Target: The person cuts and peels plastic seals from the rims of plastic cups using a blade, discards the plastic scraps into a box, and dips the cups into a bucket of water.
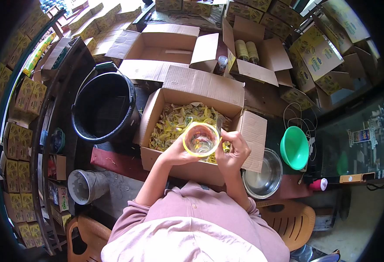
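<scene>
My left hand (179, 150) is closed around the side of a clear round container (201, 146) with a yellow band, seen end-on. Against its other side is my right hand (233, 150), fingers pinched on a thin dark blade that looks like a knife (219, 123). The blade stands close to the yellow band; whether it touches cannot be made out. Both hands are over the near side of an open cardboard box (203, 83), which is filled with yellow and greenish scraps (170, 124).
A black bucket (80, 113) stands left, a grey bucket (76, 187) lower down. To the right are a steel bowl (273, 185) and a green bowl (294, 148). Behind, one open carton (157, 67) holds a pale stick; another (268, 48) holds two yellow-banded bottles (241, 51).
</scene>
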`<state>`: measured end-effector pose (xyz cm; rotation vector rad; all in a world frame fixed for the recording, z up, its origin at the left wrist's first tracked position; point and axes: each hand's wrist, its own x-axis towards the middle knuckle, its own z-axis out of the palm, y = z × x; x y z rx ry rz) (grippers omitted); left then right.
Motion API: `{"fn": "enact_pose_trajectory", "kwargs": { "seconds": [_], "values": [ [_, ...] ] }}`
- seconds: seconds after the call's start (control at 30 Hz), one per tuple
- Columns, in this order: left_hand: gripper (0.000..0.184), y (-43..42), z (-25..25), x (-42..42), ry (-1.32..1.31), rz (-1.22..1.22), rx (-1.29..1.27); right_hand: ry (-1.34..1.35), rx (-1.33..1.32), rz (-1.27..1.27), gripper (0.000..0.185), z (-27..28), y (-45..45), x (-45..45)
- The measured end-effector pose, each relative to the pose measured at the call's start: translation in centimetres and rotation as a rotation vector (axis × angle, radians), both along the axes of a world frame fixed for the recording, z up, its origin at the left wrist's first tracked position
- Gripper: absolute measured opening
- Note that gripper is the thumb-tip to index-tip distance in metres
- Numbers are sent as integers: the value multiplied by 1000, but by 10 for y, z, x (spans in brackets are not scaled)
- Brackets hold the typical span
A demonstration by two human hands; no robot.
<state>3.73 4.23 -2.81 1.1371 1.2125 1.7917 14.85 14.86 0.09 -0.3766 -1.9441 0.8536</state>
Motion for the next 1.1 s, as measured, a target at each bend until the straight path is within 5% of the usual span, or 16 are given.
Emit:
{"fn": "enact_pose_trajectory", "kwargs": {
  "seconds": [1.1],
  "values": [
    [63,-1,-5,-4,-13,-79,17,23,-33,54,21,0,-4,2]
  ]
}}
